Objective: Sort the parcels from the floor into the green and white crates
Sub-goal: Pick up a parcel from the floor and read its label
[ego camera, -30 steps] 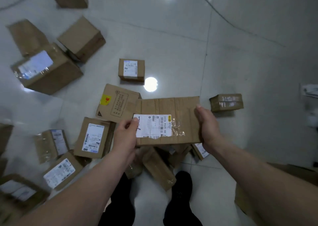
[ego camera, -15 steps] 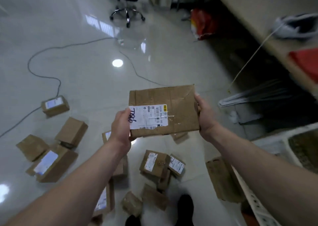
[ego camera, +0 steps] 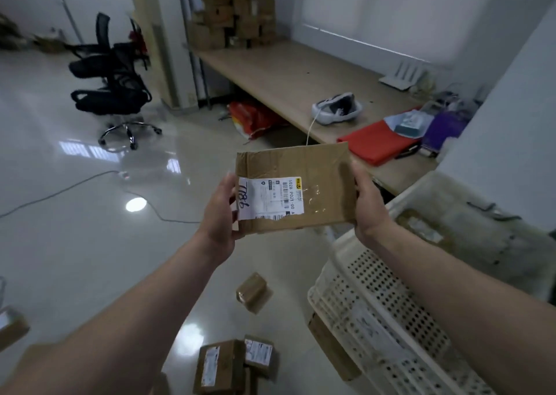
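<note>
I hold a flat brown cardboard parcel (ego camera: 319, 171) with a white shipping label in front of me at chest height. My left hand (ego camera: 218, 214) grips its left edge, thumb on the label. My right hand (ego camera: 368, 205) grips its right edge. A white perforated crate (ego camera: 370, 304) stands at the lower right, just below and right of the parcel, with at least one brown parcel (ego camera: 421, 226) inside. More small parcels (ego camera: 254, 292) lie on the floor below, with a cluster of parcels (ego camera: 222, 364) near the bottom edge. No green crate is in view.
A long wooden bench (ego camera: 285, 72) runs along the right wall, carrying a headset (ego camera: 337, 111), red cloth (ego camera: 376, 141) and stacked cardboard boxes (ego camera: 237, 12). Black office chairs (ego camera: 114, 93) stand at the back left. A cable (ego camera: 75, 184) crosses the glossy floor.
My view has swung up from the floor pile toward the bench and white crate. Both hands kept hold of the parcel and carried it up and to the right.
</note>
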{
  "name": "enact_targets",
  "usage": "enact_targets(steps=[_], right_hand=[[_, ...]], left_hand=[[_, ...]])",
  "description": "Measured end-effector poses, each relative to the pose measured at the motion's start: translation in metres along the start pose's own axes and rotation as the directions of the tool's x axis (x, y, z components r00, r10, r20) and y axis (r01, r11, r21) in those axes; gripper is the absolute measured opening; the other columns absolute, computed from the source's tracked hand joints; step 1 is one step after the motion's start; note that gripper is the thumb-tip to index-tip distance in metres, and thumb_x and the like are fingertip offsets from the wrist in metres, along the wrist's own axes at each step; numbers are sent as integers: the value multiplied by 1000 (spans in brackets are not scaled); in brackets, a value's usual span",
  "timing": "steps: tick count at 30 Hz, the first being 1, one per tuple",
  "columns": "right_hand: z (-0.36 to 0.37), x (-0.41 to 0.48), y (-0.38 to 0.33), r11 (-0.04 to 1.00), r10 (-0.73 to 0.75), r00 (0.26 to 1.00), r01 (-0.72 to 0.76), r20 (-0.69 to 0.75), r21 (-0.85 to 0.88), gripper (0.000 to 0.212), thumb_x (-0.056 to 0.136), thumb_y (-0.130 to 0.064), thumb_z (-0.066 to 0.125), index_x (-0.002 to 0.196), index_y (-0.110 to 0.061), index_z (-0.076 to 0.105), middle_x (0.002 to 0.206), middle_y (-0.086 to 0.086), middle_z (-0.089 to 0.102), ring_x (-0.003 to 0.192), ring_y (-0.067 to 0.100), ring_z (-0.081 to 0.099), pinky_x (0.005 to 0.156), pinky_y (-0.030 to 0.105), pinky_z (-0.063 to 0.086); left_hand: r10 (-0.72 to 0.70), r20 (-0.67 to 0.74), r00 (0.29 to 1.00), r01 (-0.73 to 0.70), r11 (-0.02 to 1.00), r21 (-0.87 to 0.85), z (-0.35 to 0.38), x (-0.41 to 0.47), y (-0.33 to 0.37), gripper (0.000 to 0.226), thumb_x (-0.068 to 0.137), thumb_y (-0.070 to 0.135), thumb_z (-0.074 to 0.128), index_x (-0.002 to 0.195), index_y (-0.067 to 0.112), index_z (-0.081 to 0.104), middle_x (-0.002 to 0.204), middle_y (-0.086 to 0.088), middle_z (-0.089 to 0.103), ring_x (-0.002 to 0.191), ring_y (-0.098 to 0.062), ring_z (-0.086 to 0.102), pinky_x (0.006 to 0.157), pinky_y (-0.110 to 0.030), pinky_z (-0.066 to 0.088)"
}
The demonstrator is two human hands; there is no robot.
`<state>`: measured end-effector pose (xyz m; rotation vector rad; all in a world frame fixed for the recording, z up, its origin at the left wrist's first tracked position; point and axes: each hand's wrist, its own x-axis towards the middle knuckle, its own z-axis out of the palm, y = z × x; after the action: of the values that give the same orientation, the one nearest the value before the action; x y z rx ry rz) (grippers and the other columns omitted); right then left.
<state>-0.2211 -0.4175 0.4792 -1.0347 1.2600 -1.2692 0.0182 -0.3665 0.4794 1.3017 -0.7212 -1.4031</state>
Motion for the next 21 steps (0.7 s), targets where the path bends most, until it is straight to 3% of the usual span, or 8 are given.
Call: enact_targets(steps=[4, 9, 14, 17, 21], right_hand=[[-79, 8, -30, 999, -29, 999, 30, -24, 24, 51, 97, -61, 51, 126, -24, 71, 122, 5, 75, 117, 28, 69, 98, 48, 57], [-177, 16, -62, 999, -38, 997, 40, -68, 17, 50, 103, -58, 45, 131, -23, 68, 120, 7, 76, 108, 28, 74, 83, 44, 62], [-257, 16, -82, 998, -55, 988, 55, -147, -2, 62, 95, -71, 43, 130, -27, 68, 120, 7, 75, 107, 29, 74, 85, 48, 62], [-296, 17, -86, 998, -56, 978, 59, -199, 10, 55, 105, -61, 36, 134, -25, 66, 120, 6, 74, 103, 25, 74, 66, 36, 63], [-331, 24, -77, 999, -38, 968, 31, -246, -33, 56, 105, -62, 32, 136, -27, 62, 125, 5, 72, 109, 24, 72, 66, 32, 61]], left_hand=[[41, 33, 999, -41, 999, 13, 87, 3, 5, 52, 98, 64, 34, 113, 29, 70, 120, 4, 72, 114, -28, 64, 95, -52, 49], [60, 108, 992, -67, 996, 62, 194, 1, 0, 49, 98, 63, 34, 114, 31, 69, 123, 6, 70, 111, -23, 64, 74, -36, 43], [38, 200, 979, -62, 992, 113, 282, 3, -12, 55, 97, 64, 33, 121, 29, 68, 112, 8, 75, 105, -20, 66, 74, -35, 39], [40, 254, 966, -74, 989, 127, 322, 5, -20, 54, 99, 61, 32, 118, 26, 69, 97, 9, 77, 99, -20, 69, 77, -34, 41], [38, 303, 952, -83, 987, 139, 361, 23, -33, 47, 101, 56, 34, 104, 24, 69, 83, 9, 77, 68, -7, 72, 69, -32, 40]])
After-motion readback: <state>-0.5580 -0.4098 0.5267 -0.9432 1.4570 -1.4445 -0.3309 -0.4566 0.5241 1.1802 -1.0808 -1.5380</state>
